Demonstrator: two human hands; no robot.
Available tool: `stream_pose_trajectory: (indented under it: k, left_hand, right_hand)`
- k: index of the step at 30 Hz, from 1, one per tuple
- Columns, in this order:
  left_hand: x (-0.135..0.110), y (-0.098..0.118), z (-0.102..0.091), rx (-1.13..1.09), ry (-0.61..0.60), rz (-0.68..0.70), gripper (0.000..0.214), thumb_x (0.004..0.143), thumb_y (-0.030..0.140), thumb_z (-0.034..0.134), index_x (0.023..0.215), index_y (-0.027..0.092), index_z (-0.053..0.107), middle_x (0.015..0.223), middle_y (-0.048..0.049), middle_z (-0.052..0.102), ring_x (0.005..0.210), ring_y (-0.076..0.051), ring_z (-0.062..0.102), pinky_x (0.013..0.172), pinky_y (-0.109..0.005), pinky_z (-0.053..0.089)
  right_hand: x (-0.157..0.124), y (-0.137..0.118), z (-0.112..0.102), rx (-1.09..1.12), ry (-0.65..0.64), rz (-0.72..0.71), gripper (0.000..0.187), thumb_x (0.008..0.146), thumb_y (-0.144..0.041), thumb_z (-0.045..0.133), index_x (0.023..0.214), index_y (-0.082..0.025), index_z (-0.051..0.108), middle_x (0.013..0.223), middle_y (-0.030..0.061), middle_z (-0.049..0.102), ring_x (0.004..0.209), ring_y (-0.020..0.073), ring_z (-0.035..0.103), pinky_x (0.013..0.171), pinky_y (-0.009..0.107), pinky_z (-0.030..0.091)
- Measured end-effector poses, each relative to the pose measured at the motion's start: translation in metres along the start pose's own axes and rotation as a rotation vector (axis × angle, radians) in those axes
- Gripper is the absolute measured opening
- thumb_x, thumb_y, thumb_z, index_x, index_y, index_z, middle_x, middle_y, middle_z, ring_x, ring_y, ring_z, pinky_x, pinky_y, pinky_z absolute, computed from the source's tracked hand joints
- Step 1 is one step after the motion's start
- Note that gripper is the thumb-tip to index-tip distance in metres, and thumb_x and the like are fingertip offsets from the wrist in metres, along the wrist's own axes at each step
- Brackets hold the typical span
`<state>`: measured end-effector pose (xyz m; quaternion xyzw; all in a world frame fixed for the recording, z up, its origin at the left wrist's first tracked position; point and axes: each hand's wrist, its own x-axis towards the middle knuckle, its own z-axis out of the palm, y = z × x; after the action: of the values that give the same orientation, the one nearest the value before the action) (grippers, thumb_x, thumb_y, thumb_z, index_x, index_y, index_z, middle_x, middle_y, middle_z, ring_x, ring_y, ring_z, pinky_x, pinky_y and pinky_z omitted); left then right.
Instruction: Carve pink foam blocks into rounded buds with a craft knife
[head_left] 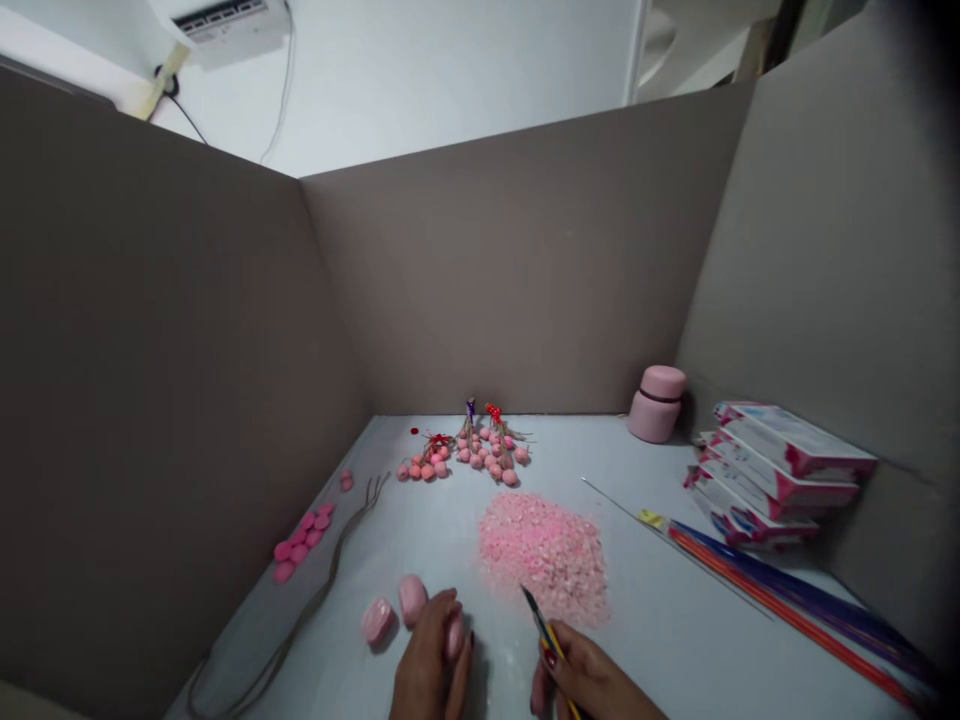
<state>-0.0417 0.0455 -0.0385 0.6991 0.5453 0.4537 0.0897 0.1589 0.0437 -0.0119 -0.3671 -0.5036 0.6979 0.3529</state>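
Pink lump half hidden by left hand, knife handle by right hand.

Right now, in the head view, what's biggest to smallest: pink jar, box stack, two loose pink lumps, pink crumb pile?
1. Box stack
2. Pink crumb pile
3. Pink jar
4. Left lump and right lump: too alike to rank

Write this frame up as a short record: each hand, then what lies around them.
Left hand: holds a pink block
Right hand: holds a yellow-handled knife
Beyond the hands: heap of pink shavings
Beside left hand: two more pink blocks
Far left: pink discs
Back: bundled pink balls
Right side: stacked boxes, pink lidded container
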Motion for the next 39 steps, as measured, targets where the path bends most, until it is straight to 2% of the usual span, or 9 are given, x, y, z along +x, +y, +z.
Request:
stream_pose_trajectory:
  k: [5,10,15,17,22,25,28,33,39]
  left_hand:
    - [0.000,0.001,-0.002,0.083,-0.034,0.021,0.033,0.088,0.031,0.039,0.119,0.022,0.049,0.112,-0.0137,0.066,0.103,-0.023,0.064,0.085,-0.036,0.054]
    - [0.013,0.016,-0.015,0.198,-0.058,0.051,0.022,0.089,0.025,0.040,0.097,0.018,0.059,0.085,-0.0101,0.070,0.083,-0.022,0.068,0.075,-0.036,0.055]
    - [0.026,0.028,-0.017,0.325,-0.068,0.140,0.019,0.086,0.019,0.046,0.090,0.021,0.064,0.083,-0.0055,0.071,0.081,-0.021,0.066,0.072,-0.035,0.053]
    - [0.024,0.022,-0.024,0.389,-0.009,0.175,0.021,0.083,0.020,0.051,0.099,0.020,0.064,0.099,-0.0112,0.069,0.093,-0.028,0.063,0.077,-0.043,0.051]
    - [0.003,-0.016,-0.068,0.481,0.169,0.216,0.026,0.083,0.019,0.049,0.106,0.013,0.057,0.100,-0.0174,0.068,0.092,-0.030,0.063,0.076,-0.045,0.049]
    - [-0.011,-0.026,-0.087,0.473,0.138,0.251,0.022,0.081,0.016,0.053,0.102,0.019,0.058,0.083,-0.0062,0.073,0.072,-0.021,0.068,0.066,-0.034,0.051]
    - [-0.019,-0.023,-0.084,0.419,0.082,0.305,0.021,0.081,0.014,0.048,0.096,0.022,0.060,0.069,0.0012,0.072,0.060,-0.015,0.067,0.060,-0.027,0.051]
    - [-0.017,-0.015,-0.069,0.377,0.048,0.163,0.022,0.082,0.013,0.044,0.090,0.019,0.063,0.080,-0.0058,0.073,0.074,-0.018,0.069,0.066,-0.029,0.054]
    - [-0.016,-0.021,-0.072,0.339,0.020,-0.017,0.025,0.082,0.012,0.039,0.089,0.013,0.063,0.086,-0.0113,0.073,0.080,-0.021,0.069,0.072,-0.033,0.054]
  right_hand:
    - [0.005,0.000,-0.004,0.143,0.006,0.026,0.054,0.070,-0.070,0.058,0.079,-0.020,0.041,0.066,0.0022,0.062,0.036,0.0045,0.044,0.032,0.014,0.023]
    - [0.006,-0.001,-0.005,0.182,-0.026,0.052,0.052,0.071,-0.067,0.061,0.080,-0.020,0.042,0.068,0.0023,0.063,0.033,0.0030,0.044,0.031,0.013,0.025]
    - [0.005,-0.002,-0.002,0.177,-0.024,-0.003,0.051,0.073,-0.066,0.061,0.077,-0.018,0.043,0.067,0.0015,0.064,0.033,0.0023,0.046,0.030,0.012,0.025]
    - [0.005,-0.001,-0.001,0.182,-0.015,-0.008,0.052,0.071,-0.066,0.062,0.078,-0.019,0.042,0.067,0.0015,0.064,0.033,0.0028,0.047,0.029,0.012,0.025]
    - [0.008,0.004,-0.001,0.157,-0.001,-0.040,0.053,0.070,-0.067,0.061,0.078,-0.019,0.040,0.065,0.0008,0.064,0.033,0.0040,0.048,0.028,0.013,0.026]
    - [0.009,0.005,-0.002,0.135,-0.001,-0.048,0.053,0.069,-0.066,0.063,0.076,-0.020,0.039,0.064,0.0005,0.064,0.033,0.0048,0.050,0.028,0.013,0.028]
    - [0.011,0.004,-0.003,0.118,-0.010,-0.056,0.054,0.065,-0.066,0.065,0.074,-0.020,0.038,0.063,0.0009,0.064,0.033,0.0054,0.050,0.028,0.013,0.028]
    - [0.011,0.003,-0.006,0.087,-0.002,-0.080,0.052,0.066,-0.064,0.066,0.074,-0.020,0.039,0.062,0.0002,0.065,0.033,0.0052,0.049,0.028,0.013,0.028]
    - [0.010,0.004,-0.008,0.058,0.008,-0.085,0.053,0.063,-0.065,0.067,0.075,-0.021,0.039,0.059,-0.0008,0.063,0.035,0.0076,0.051,0.030,0.016,0.032]
